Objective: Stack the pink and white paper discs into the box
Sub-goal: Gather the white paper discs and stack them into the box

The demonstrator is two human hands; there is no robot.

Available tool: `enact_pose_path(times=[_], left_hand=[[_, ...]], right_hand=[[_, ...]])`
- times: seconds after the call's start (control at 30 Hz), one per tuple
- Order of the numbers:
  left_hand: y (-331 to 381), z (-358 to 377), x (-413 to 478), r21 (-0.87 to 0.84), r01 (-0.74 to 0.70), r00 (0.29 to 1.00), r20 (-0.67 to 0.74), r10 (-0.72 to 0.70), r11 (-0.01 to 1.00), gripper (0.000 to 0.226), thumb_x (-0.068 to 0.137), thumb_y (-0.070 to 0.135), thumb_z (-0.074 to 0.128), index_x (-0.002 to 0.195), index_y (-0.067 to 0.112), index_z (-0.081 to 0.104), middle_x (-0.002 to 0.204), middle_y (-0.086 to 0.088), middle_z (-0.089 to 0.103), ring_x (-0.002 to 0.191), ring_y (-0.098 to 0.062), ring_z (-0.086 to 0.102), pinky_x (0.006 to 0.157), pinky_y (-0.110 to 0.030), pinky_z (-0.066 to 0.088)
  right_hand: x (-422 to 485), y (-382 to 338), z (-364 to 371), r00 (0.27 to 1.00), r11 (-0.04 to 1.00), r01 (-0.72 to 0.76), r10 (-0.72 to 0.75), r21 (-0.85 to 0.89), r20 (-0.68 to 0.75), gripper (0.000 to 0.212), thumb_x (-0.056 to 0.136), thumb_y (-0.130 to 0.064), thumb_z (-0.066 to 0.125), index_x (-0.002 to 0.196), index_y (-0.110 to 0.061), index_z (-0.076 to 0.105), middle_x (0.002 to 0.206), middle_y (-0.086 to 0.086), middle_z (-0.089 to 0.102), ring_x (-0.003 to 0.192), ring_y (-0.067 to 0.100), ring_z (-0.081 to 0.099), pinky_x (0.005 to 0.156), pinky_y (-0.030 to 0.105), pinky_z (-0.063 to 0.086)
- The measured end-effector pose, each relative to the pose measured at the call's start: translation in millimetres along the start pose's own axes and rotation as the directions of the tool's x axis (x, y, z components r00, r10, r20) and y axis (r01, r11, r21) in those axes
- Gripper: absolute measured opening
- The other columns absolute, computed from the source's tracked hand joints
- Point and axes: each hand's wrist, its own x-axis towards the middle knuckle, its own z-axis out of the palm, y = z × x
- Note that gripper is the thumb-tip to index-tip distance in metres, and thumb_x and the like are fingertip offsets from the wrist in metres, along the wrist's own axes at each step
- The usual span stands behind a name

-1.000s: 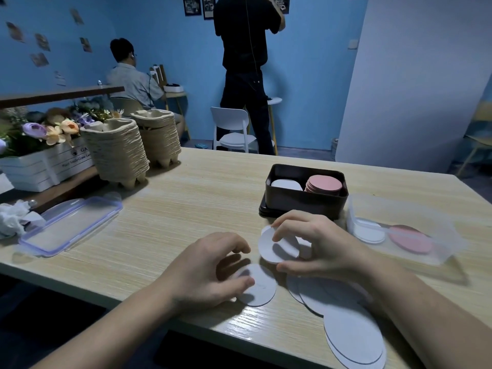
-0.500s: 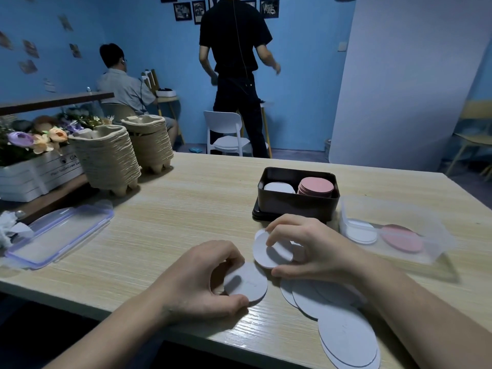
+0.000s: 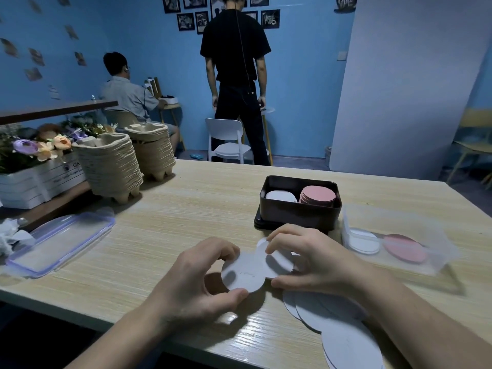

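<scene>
1. Since a second ago my left hand (image 3: 202,278) has lifted its white disc (image 3: 243,274) off the table (image 3: 186,222) and brought it across to my right hand (image 3: 311,259).
2. My left thumb and fingertips pinch that disc by its rim, clear of the tabletop.
3. My right hand pinches a second white disc (image 3: 279,265); the two overlap at their edges.
4. The box (image 3: 298,213) stands just beyond my hands, with a white pile (image 3: 281,196) on its left and a pink pile (image 3: 318,195) on its right.
5. Loose white discs (image 3: 332,315) lie fanned under my right wrist.
</scene>
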Motion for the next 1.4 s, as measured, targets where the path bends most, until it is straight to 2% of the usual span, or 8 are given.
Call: enact_pose_path(times=[0.27, 0.47, 0.57, 0.7, 0.87, 1.1, 1.27, 1.4], left_hand=[[-5, 13, 14, 0.185, -0.022, 0.999, 0.033, 0.016, 0.982, 0.043, 0.085, 0.060, 0.070, 0.110, 0.029, 0.056, 0.129, 0.008, 0.066, 0.116, -0.006, 0.061, 0.090, -0.029, 0.058], [-6, 20, 21, 0.176, -0.031, 0.999, -0.007, 0.033, 0.984, 0.040, 0.088, 0.060, 0.066, 0.111, 0.029, 0.056, 0.131, 0.007, 0.065, 0.119, -0.005, 0.060, 0.093, -0.027, 0.057], [-7, 20, 18, 0.139, -0.012, 1.000, -0.010, 0.014, 0.990, 0.043, 0.087, 0.061, 0.069, 0.113, 0.029, 0.056, 0.131, 0.008, 0.065, 0.120, -0.005, 0.060, 0.094, -0.027, 0.055], [-9, 18, 15, 0.103, 0.018, 0.999, -0.037, -0.014, 0.995, 0.038, 0.085, 0.054, 0.075, 0.109, 0.030, 0.060, 0.113, 0.013, 0.067, 0.104, -0.003, 0.062, 0.082, -0.033, 0.057], [-10, 21, 15, 0.098, -0.018, 1.000, -0.016, 0.020, 0.995, 0.036, 0.086, 0.053, 0.073, 0.109, 0.027, 0.062, 0.118, 0.011, 0.070, 0.107, -0.005, 0.066, 0.084, -0.033, 0.058], [-12, 22, 17, 0.063, -0.018, 0.999, 0.049, 0.015, 0.998, 0.034, 0.086, 0.052, 0.075, 0.112, 0.032, 0.063, 0.132, 0.012, 0.065, 0.119, -0.007, 0.063, 0.090, -0.033, 0.058], [-10, 22, 19, 0.106, -0.031, 0.997, 0.079, 0.023, 0.994, 0.036, 0.083, 0.051, 0.078, 0.110, 0.031, 0.063, 0.128, 0.012, 0.064, 0.117, -0.007, 0.061, 0.090, -0.032, 0.056], [-6, 24, 19, 0.138, -0.054, 0.997, 0.063, 0.046, 0.989, 0.035, 0.081, 0.048, 0.079, 0.101, 0.027, 0.062, 0.118, 0.012, 0.066, 0.109, -0.008, 0.063, 0.082, -0.032, 0.056]], right_hand=[[3, -6, 6, 0.995, 0.997, 0.079, -0.080, -0.017, -0.055, 0.045, 0.086, -0.043, 0.081, 0.123, -0.030, 0.059, 0.140, -0.007, 0.056, 0.128, 0.008, 0.053, 0.100, 0.030, 0.051], [3, -6, 8, 0.992, 0.994, 0.107, -0.107, -0.001, -0.072, 0.024, 0.092, -0.042, 0.075, 0.100, -0.027, 0.060, 0.144, -0.001, 0.056, 0.138, 0.002, 0.046, 0.101, 0.023, 0.048], [3, -7, 8, 0.989, 0.993, 0.113, -0.110, 0.028, -0.097, 0.023, 0.093, -0.046, 0.072, 0.097, -0.026, 0.060, 0.141, 0.000, 0.057, 0.130, -0.002, 0.050, 0.093, 0.023, 0.051], [3, -8, 7, 0.983, 0.991, 0.127, -0.119, 0.047, -0.138, 0.024, 0.093, -0.044, 0.074, 0.093, -0.026, 0.059, 0.140, -0.002, 0.058, 0.116, -0.017, 0.046, 0.089, 0.012, 0.044], [3, -7, 11, 0.985, 0.991, 0.122, -0.116, 0.045, -0.124, 0.025, 0.088, -0.041, 0.080, 0.091, -0.029, 0.058, 0.143, 0.000, 0.057, 0.131, 0.006, 0.053, 0.094, 0.024, 0.051], [5, -5, 14, 0.988, 0.992, 0.121, -0.118, 0.031, -0.095, 0.036, 0.084, -0.045, 0.083, 0.102, -0.027, 0.058, 0.145, 0.004, 0.056, 0.129, 0.012, 0.055, 0.095, 0.020, 0.050], [5, -5, 17, 0.991, 0.993, 0.120, -0.120, -0.001, -0.055, 0.037, 0.083, -0.047, 0.081, 0.103, -0.023, 0.061, 0.145, 0.004, 0.057, 0.131, 0.013, 0.054, 0.101, 0.006, 0.037], [7, -10, 11, 0.986, 0.988, 0.154, -0.154, -0.012, -0.057, 0.036, 0.085, -0.048, 0.078, 0.104, -0.023, 0.062, 0.135, -0.002, 0.060, 0.122, 0.011, 0.058, 0.098, 0.024, 0.050]])
